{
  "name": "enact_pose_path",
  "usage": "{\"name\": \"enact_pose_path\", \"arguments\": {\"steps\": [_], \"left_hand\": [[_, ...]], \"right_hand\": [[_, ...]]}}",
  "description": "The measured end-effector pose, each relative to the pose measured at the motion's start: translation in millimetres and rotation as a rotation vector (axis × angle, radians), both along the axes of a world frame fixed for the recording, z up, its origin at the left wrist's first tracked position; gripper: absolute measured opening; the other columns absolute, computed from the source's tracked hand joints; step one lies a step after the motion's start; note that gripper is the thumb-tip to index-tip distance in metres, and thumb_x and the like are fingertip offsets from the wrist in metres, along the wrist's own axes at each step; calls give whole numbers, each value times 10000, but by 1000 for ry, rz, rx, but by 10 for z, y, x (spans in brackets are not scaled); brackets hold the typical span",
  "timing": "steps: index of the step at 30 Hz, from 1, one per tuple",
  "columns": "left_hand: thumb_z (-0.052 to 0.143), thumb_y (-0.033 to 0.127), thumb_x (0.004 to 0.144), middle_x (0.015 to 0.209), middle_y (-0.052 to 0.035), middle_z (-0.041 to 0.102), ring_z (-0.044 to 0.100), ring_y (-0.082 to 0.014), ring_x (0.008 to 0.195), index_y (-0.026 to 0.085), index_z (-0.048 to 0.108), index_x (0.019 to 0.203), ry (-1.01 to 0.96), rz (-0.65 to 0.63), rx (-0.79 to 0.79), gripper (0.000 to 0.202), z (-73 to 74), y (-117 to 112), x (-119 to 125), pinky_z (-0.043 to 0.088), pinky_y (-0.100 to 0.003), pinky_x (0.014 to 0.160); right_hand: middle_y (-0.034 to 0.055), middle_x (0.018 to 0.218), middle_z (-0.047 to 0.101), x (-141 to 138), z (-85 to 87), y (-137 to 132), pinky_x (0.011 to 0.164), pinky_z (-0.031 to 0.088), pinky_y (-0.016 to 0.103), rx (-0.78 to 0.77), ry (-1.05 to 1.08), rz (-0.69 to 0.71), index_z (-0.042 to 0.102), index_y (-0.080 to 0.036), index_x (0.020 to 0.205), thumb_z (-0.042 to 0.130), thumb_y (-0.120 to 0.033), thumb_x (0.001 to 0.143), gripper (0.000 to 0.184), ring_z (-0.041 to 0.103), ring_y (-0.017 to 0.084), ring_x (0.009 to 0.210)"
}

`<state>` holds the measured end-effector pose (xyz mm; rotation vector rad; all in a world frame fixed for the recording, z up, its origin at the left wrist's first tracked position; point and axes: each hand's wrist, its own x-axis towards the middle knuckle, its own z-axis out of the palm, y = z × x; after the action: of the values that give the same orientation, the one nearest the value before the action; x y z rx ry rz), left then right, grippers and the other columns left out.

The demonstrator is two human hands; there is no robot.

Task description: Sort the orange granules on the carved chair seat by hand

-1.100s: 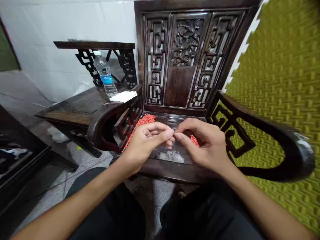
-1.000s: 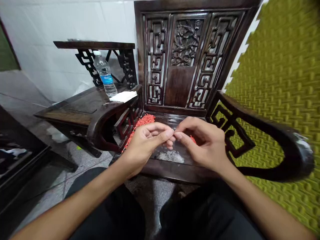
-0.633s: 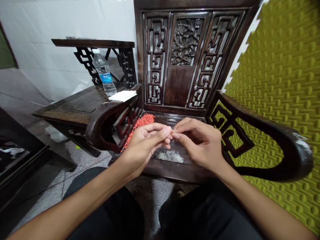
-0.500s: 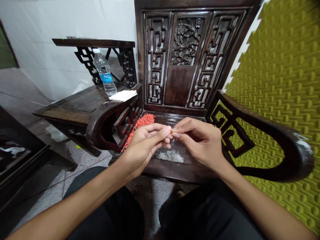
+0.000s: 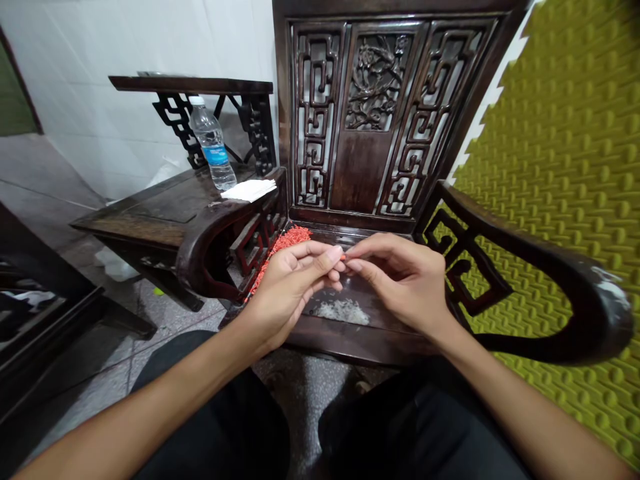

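Note:
My left hand (image 5: 293, 287) and my right hand (image 5: 400, 280) meet fingertip to fingertip above the seat of a dark carved wooden chair (image 5: 365, 133). Both pinch one tiny red piece (image 5: 343, 257) between thumb and forefinger. A heap of small red pieces (image 5: 287, 241) lies on the seat along the left armrest. A small pile of whitish bits (image 5: 343, 311) lies on the seat just below my hands. My other fingers are curled in.
A dark side table (image 5: 160, 210) to the left carries a water bottle (image 5: 213, 148) and a white folded paper (image 5: 249, 191). The chair's curved right armrest (image 5: 525, 267) stands before a green textured mat (image 5: 575, 167). My dark-clad knees are at the bottom.
My hands have stayed pinched together at the same spot, fingers shifting slightly on the red piece. The view has drifted a little.

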<state>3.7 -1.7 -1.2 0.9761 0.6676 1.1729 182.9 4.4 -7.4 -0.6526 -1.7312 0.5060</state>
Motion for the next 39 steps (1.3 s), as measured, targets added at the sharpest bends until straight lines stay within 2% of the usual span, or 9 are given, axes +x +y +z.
{"name": "enact_pose_path", "arguments": {"steps": [9, 16, 24, 30, 39], "left_hand": [[839, 260, 836, 777, -24, 709, 642, -77, 677, 104, 746, 843, -23, -32, -7, 181, -87, 27, 1, 528, -201, 705], [850, 268, 819, 816, -34, 698, 634, -96, 748, 100, 749, 848, -29, -52, -90, 198, -110, 44, 4, 540, -231, 763], [836, 269, 827, 799, -22, 705, 645, -85, 721, 108, 720, 840, 35, 9, -37, 198, -109, 49, 4, 539, -219, 769], [862, 256, 778, 764, -25, 700, 646, -94, 705, 100, 715, 816, 36, 61, -51, 218, -93, 36, 33, 550, -230, 756], [818, 279, 836, 754, -18, 665, 628, -89, 708, 100, 700, 772, 27, 44, -59, 224, -183, 49, 38, 550, -227, 764]], "right_hand": [[31, 873, 786, 13, -27, 40, 712, 584, 272, 40, -19, 32, 777, -184, 927, 777, -93, 867, 109, 733, 149, 803], [35, 850, 779, 26, -49, 79, 713, 582, 279, 5, -15, 47, 771, -174, 880, 773, -114, 875, 60, 727, 148, 785], [40, 848, 784, 36, -38, 84, 730, 574, 297, 70, -146, -21, 765, -175, 900, 733, -143, 910, 47, 722, 154, 771], [45, 851, 789, 35, -38, 72, 715, 568, 291, 83, -185, -42, 764, -173, 891, 714, -152, 919, 61, 721, 153, 767], [48, 860, 802, 17, -85, 82, 731, 591, 312, 29, -165, -10, 782, -181, 876, 721, -161, 903, 69, 740, 168, 782]]}}
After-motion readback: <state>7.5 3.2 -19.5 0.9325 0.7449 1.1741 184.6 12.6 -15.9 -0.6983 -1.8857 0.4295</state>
